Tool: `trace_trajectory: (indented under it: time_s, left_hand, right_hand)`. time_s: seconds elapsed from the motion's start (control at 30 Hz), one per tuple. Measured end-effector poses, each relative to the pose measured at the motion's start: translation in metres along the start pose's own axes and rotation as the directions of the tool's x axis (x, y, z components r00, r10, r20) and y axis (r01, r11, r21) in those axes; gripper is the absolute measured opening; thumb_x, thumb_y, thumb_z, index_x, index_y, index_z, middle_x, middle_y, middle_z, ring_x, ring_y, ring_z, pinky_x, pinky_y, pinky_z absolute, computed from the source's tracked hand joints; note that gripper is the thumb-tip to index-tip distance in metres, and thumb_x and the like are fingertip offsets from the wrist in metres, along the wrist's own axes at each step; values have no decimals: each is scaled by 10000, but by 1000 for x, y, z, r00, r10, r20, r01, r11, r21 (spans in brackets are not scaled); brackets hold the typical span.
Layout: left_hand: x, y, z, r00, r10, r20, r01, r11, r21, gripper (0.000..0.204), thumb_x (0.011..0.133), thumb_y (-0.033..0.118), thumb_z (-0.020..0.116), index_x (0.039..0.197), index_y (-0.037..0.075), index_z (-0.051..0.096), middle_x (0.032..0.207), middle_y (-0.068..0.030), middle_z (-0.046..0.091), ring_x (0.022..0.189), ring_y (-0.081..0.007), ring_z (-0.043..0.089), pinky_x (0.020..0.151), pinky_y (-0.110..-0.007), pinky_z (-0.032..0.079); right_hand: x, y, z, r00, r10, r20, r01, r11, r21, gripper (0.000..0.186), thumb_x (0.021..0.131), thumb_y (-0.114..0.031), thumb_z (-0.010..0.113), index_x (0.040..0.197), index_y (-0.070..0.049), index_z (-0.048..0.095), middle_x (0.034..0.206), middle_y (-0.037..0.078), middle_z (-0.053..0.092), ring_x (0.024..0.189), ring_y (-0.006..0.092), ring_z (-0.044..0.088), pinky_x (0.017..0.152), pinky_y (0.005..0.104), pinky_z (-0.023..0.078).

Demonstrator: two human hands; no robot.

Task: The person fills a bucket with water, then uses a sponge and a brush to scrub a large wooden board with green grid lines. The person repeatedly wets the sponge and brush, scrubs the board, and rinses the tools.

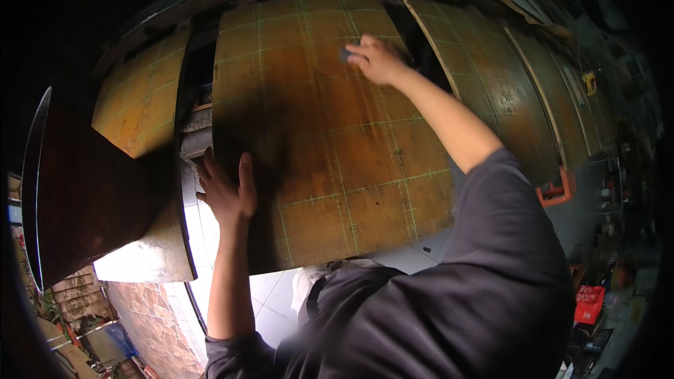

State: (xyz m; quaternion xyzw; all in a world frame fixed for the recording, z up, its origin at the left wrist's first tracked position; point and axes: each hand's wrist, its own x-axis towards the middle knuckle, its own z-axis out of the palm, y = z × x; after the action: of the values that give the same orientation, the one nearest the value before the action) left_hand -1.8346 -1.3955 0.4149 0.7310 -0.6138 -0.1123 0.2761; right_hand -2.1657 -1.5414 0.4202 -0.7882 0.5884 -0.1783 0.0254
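A wide brown wooden board [316, 112], marked with a grid of green lines, lies in front of me. Near its far right part my right hand [378, 60] is closed on a small dark grey block [345, 55], held against or just over the surface; its exact kind is too small and blurred to tell. Fingers spread, my left hand [230, 186] is at the board's left edge with nothing in it. Whether it touches the edge I cannot tell. A dark shadow covers the board's left part.
Similar lined boards lie at the left [144, 91] and right [484, 70], with dark gaps between. An orange clamp [558, 188] grips a board edge on the right. A large dark flared shape [84, 189] stands at the far left. A red bag [588, 303] is at the lower right.
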Motion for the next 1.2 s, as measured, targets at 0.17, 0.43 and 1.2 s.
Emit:
trace_trajectory:
  time_s: [0.17, 0.43, 1.2]
  left_hand:
    - [-6, -16, -7, 998, -31, -62, 31, 999, -15, 740, 793, 537, 464, 1300, 32, 273, 1332, -241, 254, 1229, -418, 259, 953, -628, 147]
    - [-5, -1, 2, 999, 42, -12, -42, 999, 18, 805, 746, 546, 522, 1321, 57, 244, 1339, -223, 250, 1235, -403, 255, 941, -645, 141]
    - [-4, -9, -2, 997, 35, -73, -34, 999, 13, 825, 754, 601, 476, 1306, 28, 260, 1339, -235, 244, 1236, -401, 256, 943, -650, 111]
  right_hand:
    - [-174, -74, -32, 947, -321, -2, 317, 934, 163, 333, 741, -167, 639, 1071, -178, 591, 846, 96, 498, 725, 262, 522, 596, 373, 437]
    - [-167, -55, -44, 995, -97, 24, 95, 994, 58, 299, 727, -208, 653, 1024, -207, 620, 793, 49, 481, 719, 188, 531, 538, 344, 437]
    - [-255, -72, -63, 999, -7, 36, 2, 991, 137, 312, 754, -229, 626, 1061, -179, 599, 847, 121, 517, 722, 268, 554, 591, 351, 448]
